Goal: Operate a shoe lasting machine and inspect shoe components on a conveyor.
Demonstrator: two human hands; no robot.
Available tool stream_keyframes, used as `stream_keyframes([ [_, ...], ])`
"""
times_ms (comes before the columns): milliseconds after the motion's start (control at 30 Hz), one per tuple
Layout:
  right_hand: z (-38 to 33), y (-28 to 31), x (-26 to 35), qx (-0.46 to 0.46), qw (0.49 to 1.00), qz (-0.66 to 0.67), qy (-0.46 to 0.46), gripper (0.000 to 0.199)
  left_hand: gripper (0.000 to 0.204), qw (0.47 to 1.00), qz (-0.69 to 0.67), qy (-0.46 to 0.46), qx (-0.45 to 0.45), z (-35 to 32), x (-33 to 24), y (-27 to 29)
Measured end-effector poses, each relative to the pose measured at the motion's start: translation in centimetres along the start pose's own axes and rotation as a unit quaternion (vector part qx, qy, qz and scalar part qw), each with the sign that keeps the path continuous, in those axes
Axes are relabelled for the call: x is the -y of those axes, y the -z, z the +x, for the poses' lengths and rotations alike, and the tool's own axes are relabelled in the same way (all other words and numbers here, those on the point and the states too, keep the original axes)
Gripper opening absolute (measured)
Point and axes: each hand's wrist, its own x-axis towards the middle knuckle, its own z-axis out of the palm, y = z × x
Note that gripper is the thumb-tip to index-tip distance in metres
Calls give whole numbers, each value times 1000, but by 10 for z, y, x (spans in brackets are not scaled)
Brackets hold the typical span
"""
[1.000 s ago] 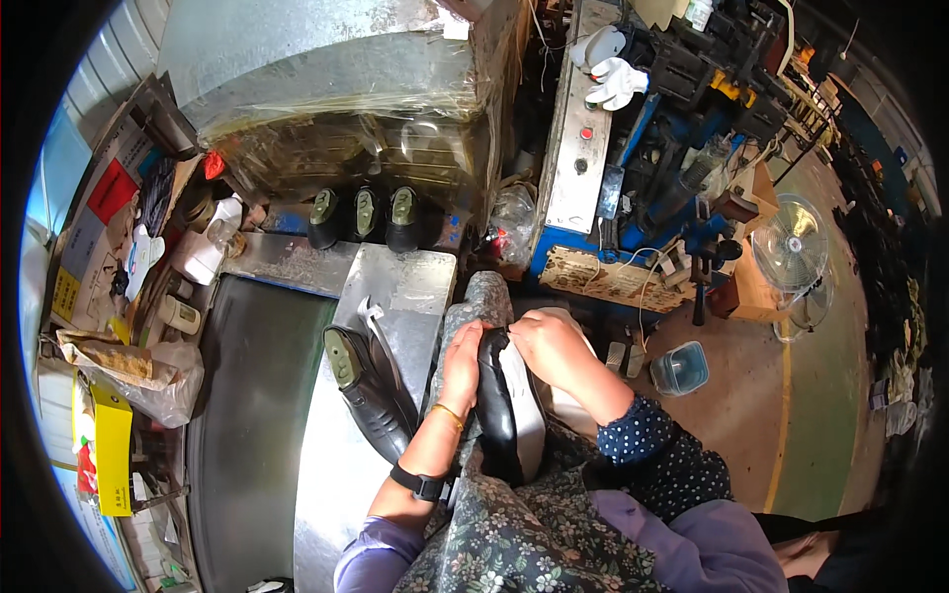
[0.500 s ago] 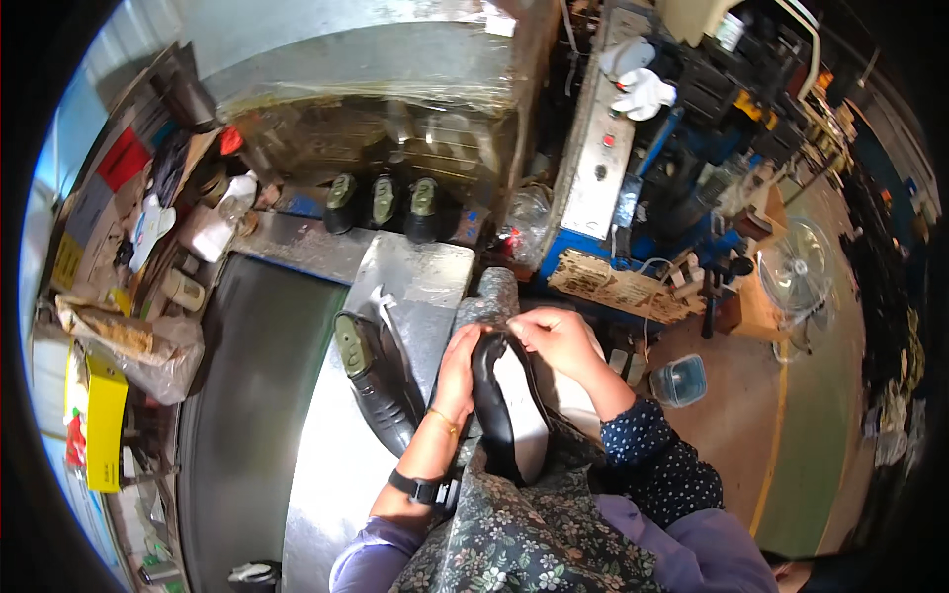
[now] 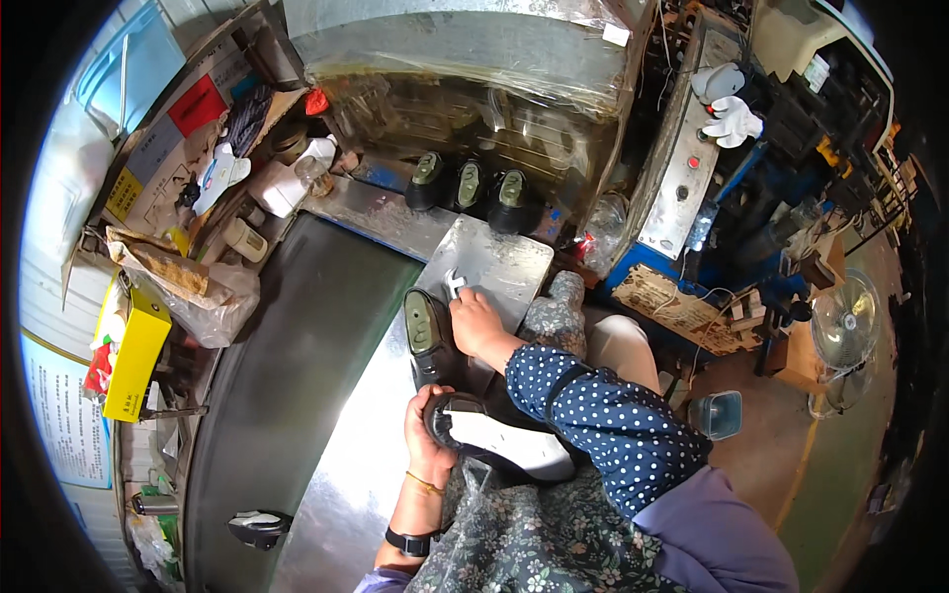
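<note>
My left hand is closed round the toe end of a black shoe, which lies sideways over my lap with its white underside facing up. At the bench, my right hand is closed on a hand tool with a pale, forked metal head; its handle is hidden under my fingers. Just left of that hand a second black shoe rests on the bench, a green form showing in its opening. My left hand and the held shoe overlap its lower end.
The metal bench runs beside a dark conveyor belt, which carries another shoe. Several black shoes stand along the back ledge. To the right are a machine panel, a plastic tub and a fan.
My right hand has left the shoe's end and reached left to the tool on the bench. In my left hand the shoe has swung from upright to sideways. The whole view has shifted.
</note>
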Motion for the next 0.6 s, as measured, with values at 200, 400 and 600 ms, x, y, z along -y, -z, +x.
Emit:
stream_keyframes([
  [200, -1, 19, -48, -50, 992, -96, 66, 18, 18, 999, 8, 29, 19, 8, 2, -15],
  [400, -7, 21, -8, -9, 996, -12, -83, 51, 16, 999, 21, 24, 24, 5, 3, -17],
  [600, 13, 8, 1, -104, 989, -33, -97, 39, 18, 999, 32, 8, -7, 1, 2, -11],
])
